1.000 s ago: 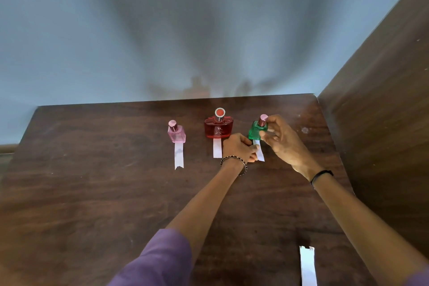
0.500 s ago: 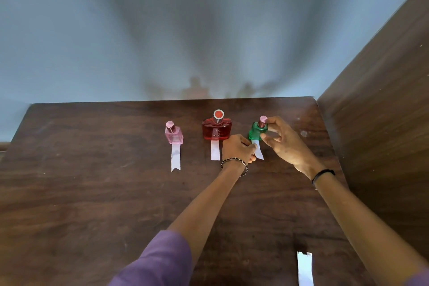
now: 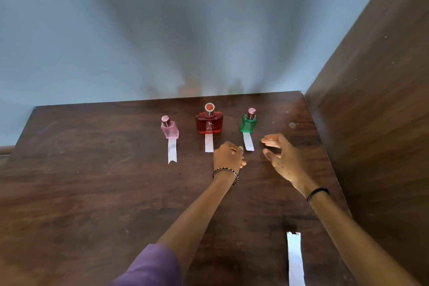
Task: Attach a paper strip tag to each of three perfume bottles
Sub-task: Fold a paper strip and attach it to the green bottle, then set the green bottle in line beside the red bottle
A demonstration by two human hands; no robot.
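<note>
Three perfume bottles stand in a row on the dark wooden table [image 3: 92, 193]: a pink bottle [image 3: 170, 129], a red bottle [image 3: 209, 122] and a green bottle [image 3: 248, 122]. From under each one a white paper strip runs toward me: the pink bottle's strip [image 3: 172, 150], the red bottle's strip [image 3: 209, 143], the green bottle's strip [image 3: 248, 141]. My left hand [image 3: 228, 157] hovers with loosely curled fingers just left of the green bottle's strip, holding nothing. My right hand [image 3: 282, 155] is spread open to the right of that strip, off the bottle.
A spare white paper strip [image 3: 295, 259] lies near the table's front right edge. A brown wooden panel [image 3: 376, 100] rises along the right side. A pale blue wall [image 3: 162, 30] stands behind the table's back edge.
Both hands have let go of the green bottle and its strip and drawn back toward me. The green bottle now stands free with its strip under it.
</note>
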